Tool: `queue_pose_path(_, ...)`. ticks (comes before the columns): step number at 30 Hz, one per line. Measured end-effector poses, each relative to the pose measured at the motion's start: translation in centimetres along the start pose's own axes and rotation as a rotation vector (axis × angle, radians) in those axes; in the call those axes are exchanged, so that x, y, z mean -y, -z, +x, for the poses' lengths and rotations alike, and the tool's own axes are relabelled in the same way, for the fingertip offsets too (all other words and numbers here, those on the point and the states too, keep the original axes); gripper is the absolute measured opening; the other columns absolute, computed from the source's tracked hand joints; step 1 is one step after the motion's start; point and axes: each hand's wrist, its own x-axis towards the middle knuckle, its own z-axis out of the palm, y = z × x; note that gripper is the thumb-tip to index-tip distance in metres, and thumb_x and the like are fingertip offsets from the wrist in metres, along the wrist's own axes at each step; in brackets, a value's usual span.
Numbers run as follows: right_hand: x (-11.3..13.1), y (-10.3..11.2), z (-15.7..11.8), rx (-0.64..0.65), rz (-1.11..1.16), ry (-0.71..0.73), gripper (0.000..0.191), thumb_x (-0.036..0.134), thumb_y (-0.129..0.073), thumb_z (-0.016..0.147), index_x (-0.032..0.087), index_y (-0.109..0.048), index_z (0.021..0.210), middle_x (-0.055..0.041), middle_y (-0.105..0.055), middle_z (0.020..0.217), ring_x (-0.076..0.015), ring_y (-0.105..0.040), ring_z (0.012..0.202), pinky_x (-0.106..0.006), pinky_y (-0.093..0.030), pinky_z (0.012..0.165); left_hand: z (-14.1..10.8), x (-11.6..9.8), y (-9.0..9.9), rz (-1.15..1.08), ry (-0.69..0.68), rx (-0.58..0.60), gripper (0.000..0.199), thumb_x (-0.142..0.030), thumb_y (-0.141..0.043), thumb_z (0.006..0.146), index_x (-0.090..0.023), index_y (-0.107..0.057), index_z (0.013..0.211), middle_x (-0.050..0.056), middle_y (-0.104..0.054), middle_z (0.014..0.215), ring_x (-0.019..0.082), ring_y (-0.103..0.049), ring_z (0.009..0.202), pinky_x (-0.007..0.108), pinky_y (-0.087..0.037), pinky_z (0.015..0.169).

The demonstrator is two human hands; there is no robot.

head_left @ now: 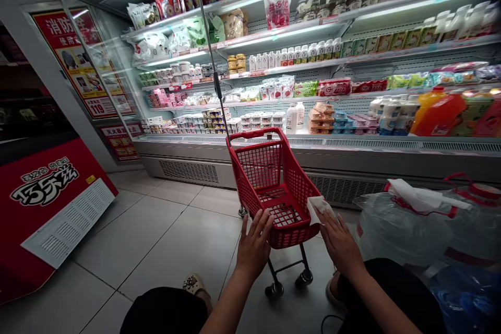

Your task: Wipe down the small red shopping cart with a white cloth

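A small red plastic shopping cart (pixel 291 239) stands on wheels directly in front of me, between my knees. Its lattice basket holds nothing that I can see. My left hand (pixel 252 245) rests against the cart's near left corner, fingers stretched out and lying flat. On the right side of the basket, my right hand (pixel 343 244) holds a white tissue (pixel 315 210) against the top rim. Its fingers press the tissue onto the plastic, and part of the tissue sticks out beyond them.
A refrigerated display (pixel 188 141) stocked with dairy, drinks and bags runs behind the cart. Large clear water bottles (pixel 403 229) stand at right, with a white cloth or paper (pixel 422 197) on top. A red freezer (pixel 50 209) stands left. A thin dark pole (pixel 211 57) rises near the cart.
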Motion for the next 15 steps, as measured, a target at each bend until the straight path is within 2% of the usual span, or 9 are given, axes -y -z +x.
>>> queue_pose_path(4, -0.1, -0.2, 0.5, -0.018, 0.053, -0.063, 0.058, 0.033, -0.026, 0.112, 0.026, -0.012, 0.168, -0.0054, -0.038, 0.167, -0.0214, -0.031, 0.156, -0.048, -0.028, 0.127, 0.6, -0.6, 0.3, -0.035, -0.032, 0.02, 0.072, -0.023, -0.05, 0.098, -0.025, -0.025, 0.166, 0.0, -0.032, 0.17, 0.02, -0.022, 0.16, 0.049, -0.002, 0.133)
queue_pose_path(6, 0.6, -0.2, 0.4, -0.029, 0.064, -0.061, 0.059, 0.032, -0.027, 0.112, 0.026, -0.013, 0.168, -0.0056, -0.039, 0.167, -0.0227, -0.033, 0.155, -0.049, -0.03, 0.126, 0.9, -0.6, 0.6, -0.06, -0.064, 0.051, 0.075, -0.024, -0.05, 0.098, -0.025, -0.021, 0.167, 0.001, -0.031, 0.171, 0.021, -0.021, 0.16, 0.048, -0.004, 0.133)
queue_pose_path(8, 2.4, -0.4, 0.1, -0.041, 0.069, -0.031, 0.059, 0.03, -0.028, 0.111, 0.026, -0.014, 0.168, -0.0048, -0.04, 0.166, -0.0234, -0.034, 0.155, -0.05, -0.032, 0.125, 1.2, -0.8, 0.8, -0.09, -0.097, 0.082, 0.078, -0.025, -0.05, 0.097, -0.024, -0.017, 0.168, 0.0, -0.028, 0.172, 0.021, -0.02, 0.161, 0.047, -0.003, 0.133)
queue_pose_path(12, 7.4, -0.6, -0.7, -0.041, 0.111, 0.083, 0.061, 0.028, -0.032, 0.11, 0.024, -0.014, 0.168, -0.006, -0.041, 0.165, -0.0243, -0.036, 0.154, -0.05, -0.035, 0.124, 1.5, -1.9, 1.0, -0.136, -0.103, 0.107, 0.086, -0.021, -0.051, 0.092, -0.022, -0.012, 0.169, 0.001, -0.024, 0.173, 0.021, -0.019, 0.161, 0.044, -0.004, 0.132)
queue_pose_path(15, 9.2, -0.3, -0.9, -0.065, 0.136, 0.148, 0.064, 0.03, -0.039, 0.11, 0.02, -0.015, 0.168, -0.0096, -0.046, 0.161, -0.0255, -0.041, 0.151, -0.049, -0.039, 0.122, 1.8, -2.3, 0.8, -0.136, -0.101, 0.09, 0.09, -0.018, -0.05, 0.089, -0.017, -0.008, 0.169, 0.004, -0.024, 0.173, 0.021, -0.02, 0.161, 0.043, -0.011, 0.132)
